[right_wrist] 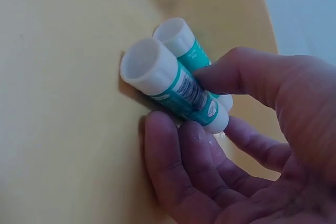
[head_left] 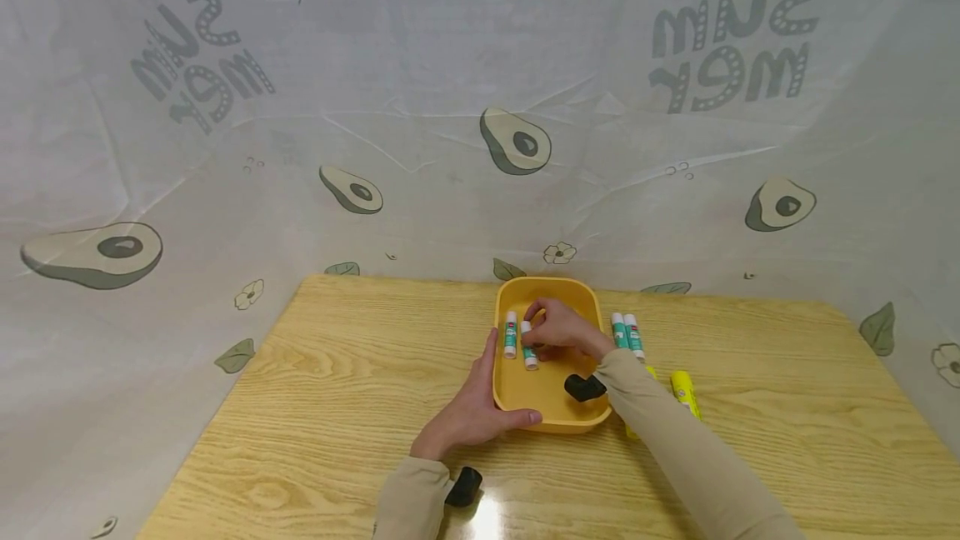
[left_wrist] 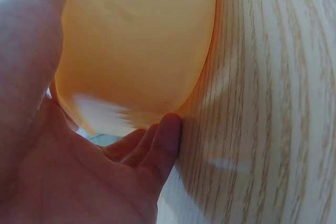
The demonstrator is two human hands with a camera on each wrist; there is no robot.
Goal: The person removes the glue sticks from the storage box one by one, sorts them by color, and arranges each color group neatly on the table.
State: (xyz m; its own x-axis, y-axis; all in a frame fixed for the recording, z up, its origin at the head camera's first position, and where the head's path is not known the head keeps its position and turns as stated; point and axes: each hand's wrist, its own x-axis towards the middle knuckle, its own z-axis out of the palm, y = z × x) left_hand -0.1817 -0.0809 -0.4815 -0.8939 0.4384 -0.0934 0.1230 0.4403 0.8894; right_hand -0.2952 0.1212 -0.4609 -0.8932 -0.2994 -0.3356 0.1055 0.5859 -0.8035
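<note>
A yellow-orange plastic bin (head_left: 525, 397) stands on the table. My left hand (head_left: 476, 405) grips its near left corner, thumb along the front wall and fingers along the left side; the left wrist view shows these fingers (left_wrist: 168, 135) against the outer wall. Inside the bin, my right hand (head_left: 561, 327) pinches a white-and-green glue stick (right_wrist: 152, 66) between thumb and fingers, close to the bin floor. Whether it touches the floor I cannot tell. A second glue stick (head_left: 510, 336) of the same kind lies just left of it, along the bin's left wall.
Two more white-and-green glue sticks (head_left: 628, 333) lie side by side right of the bin. Nearer are a yellow tube (head_left: 683, 392) and another yellow item (head_left: 632, 432), mostly hidden by my right sleeve. A patterned white cloth (head_left: 435, 148) hangs behind the wooden table (head_left: 360, 357).
</note>
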